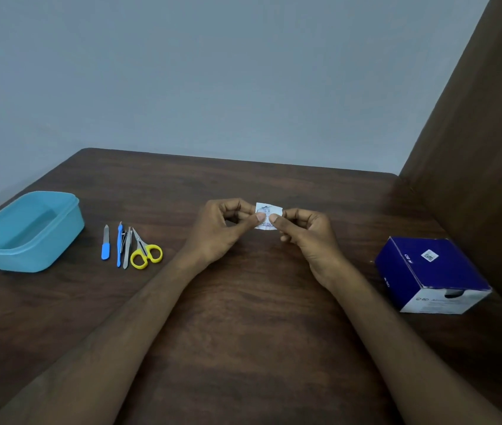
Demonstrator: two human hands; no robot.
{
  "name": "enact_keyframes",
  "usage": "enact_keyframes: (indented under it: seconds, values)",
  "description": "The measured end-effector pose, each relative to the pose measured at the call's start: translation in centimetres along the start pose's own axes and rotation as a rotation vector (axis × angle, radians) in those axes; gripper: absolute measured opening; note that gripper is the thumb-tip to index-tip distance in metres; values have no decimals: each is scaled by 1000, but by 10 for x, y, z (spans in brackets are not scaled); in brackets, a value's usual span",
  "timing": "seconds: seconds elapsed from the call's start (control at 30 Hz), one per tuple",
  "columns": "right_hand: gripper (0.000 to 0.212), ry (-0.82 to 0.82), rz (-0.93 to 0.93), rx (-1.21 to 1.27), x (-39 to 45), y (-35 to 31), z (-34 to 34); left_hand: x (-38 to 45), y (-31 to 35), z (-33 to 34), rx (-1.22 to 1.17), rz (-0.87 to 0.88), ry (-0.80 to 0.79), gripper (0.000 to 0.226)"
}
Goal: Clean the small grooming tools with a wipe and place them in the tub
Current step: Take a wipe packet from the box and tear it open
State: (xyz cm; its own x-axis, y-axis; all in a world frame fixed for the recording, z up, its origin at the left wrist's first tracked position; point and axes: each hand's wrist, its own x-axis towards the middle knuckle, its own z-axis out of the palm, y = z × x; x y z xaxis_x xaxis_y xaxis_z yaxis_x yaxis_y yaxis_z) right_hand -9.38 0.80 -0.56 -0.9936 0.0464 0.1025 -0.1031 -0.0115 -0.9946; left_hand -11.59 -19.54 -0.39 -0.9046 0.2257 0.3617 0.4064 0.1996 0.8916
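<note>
Both hands, left hand (228,225) and right hand (306,233), pinch a wipe sachet (267,215) between them; grooming tools (131,248) and blue tub (25,231) lie left, a swab box (430,274) right.

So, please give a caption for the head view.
Both hands pinch a wipe packet; grooming tools wait beside the blue tub.

A dark wooden table (243,302) stands against a grey wall (212,72); brown panel (482,133) at right.

tub (25,231) far left | tools (130,248) right of it | box (430,274) far right
</note>
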Motion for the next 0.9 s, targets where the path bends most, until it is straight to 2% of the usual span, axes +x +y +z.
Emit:
enact_keyframes:
  seconds: [0.17, 0.3, 0.47, 0.6, 0.7, 0.9]
  values:
    - [18, -29, 21, 13, 1, -3, -3, 0, 1, -1, -10, -30, 35, 12]
    - [14, 39, 94, 264, 2, -8, -8, 3, -1, -2, -6, -78, 130, 10]
    - [15, 256, 39, 295, 6, -4, -13, 0, -2, -2, 75, -85, 168, 43]
    - [17, 351, 22, 320, 8, -2, -17, -6, 2, 9, 251, 43, 100, 25]
    - [14, 395, 3, 333, 7, -3, -19, -4, 11, 29, 266, 60, 56, 17]
    - [6, 657, -139, 115, 2, -8, -29, 20, 15, 67, 329, 72, 65, 12]
